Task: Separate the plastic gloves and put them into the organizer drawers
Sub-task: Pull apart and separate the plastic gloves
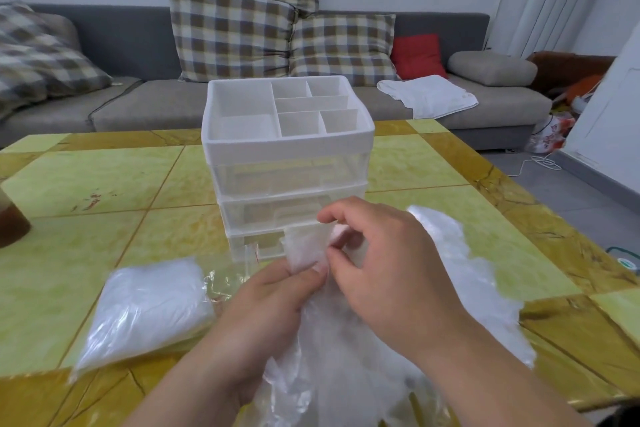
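A white organizer (287,146) with a divided top tray and three clear drawers stands mid-table. In front of its lowest drawer, my left hand (273,302) pinches the bottom of a folded clear plastic glove (306,246). My right hand (384,260) pinches the same glove at its upper and right edges with thumb and fingers. A loose heap of thin plastic gloves (460,288) spreads under and to the right of my hands. A sealed packet of gloves (145,308) lies at the left.
An empty clear bag (225,277) lies between the packet and my hands. The yellow-green tiled table (104,184) holds a brown object (12,218) at its left edge. Behind it stands a grey sofa (138,45) with checked cushions (228,28) and a white cloth (429,95).
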A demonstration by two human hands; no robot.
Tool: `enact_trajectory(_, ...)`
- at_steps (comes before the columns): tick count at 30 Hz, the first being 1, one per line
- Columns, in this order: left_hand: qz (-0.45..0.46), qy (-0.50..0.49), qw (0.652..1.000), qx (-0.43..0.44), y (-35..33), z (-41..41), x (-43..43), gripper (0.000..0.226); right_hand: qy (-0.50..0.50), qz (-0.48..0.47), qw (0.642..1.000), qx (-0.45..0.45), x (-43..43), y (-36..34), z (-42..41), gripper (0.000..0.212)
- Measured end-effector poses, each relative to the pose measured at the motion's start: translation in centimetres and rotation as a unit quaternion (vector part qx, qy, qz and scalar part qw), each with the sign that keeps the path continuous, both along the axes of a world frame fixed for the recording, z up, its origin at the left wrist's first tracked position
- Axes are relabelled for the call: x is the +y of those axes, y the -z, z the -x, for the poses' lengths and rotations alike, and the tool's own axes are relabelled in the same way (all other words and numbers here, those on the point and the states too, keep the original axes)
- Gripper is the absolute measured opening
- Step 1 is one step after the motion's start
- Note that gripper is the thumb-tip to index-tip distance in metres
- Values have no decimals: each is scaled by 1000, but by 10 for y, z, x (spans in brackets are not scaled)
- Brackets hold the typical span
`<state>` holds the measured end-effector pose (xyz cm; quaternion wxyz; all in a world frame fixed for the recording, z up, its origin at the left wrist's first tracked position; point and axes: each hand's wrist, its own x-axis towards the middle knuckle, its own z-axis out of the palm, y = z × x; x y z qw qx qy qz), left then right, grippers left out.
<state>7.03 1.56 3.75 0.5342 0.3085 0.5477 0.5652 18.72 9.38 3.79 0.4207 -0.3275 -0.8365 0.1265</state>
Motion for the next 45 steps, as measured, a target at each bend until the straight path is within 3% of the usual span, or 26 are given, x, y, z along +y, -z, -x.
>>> enact_trajectory(2,-9,-10,1000,-11,1,2,2,36,3,-11,1000,-5,1,0,1,34)
enact_trajectory(5,-32,24,998,-46,6,7,8,19,5,-17,1000,-11,1,1,1,34)
enact_trajectory(9,-56,104,988,-98,12,13,8,55,6,-14,1000,-17,-2,1,2,32)
enact_trajectory(10,-57,112,988,-90,13,14,6,58,4,-10,1000,-15,-3,1,2,32)
enact_trajectory(12,-73,128,987,-60,10,12,2,41,4,-7,1000,-12,-2,2,3,34)
enact_trajectory(15,-42,73,996,-12,2,6,-1,18,9,0,1000,-16,-1,2,2,36)
enact_trajectory(18,12,-5,999,35,-4,4,-6,30,6,12,1000,-11,1,2,1,36)
enact_trajectory(22,40,-64,997,25,-9,2,-5,40,48,9,999,-9,15,-1,-10,36)
enact_trajectory(26,34,-112,993,19,-13,15,-3,44,103,132,986,10,32,-5,-36,43)
enact_trajectory(29,27,-129,991,29,-13,25,-2,36,10,320,947,34,39,-7,-49,67)
enact_trajectory(31,25,-139,989,39,-13,30,-1,38,-67,390,918,0,42,-2,-56,66)
enact_trajectory(34,34,-151,986,54,-15,37,-1,46,-91,430,897,-40,47,5,-66,36)
enact_trajectory(38,36,-172,984,40,-18,42,-5,27,-57,428,898,-88,53,7,-80,32)
enact_trajectory(40,39,-171,983,52,-19,43,-7,16,-50,407,912,-27,54,3,-83,34)
enact_trajectory(41,43,-166,984,51,-19,42,-8,13,-71,405,911,29,54,1,-83,39)
enact_trajectory(43,47,-151,986,42,-21,39,-10,13,-162,442,875,116,52,-5,-82,74)
enact_trajectory(45,46,-135,989,30,-22,34,-12,17,-265,475,830,118,45,-12,-73,92)
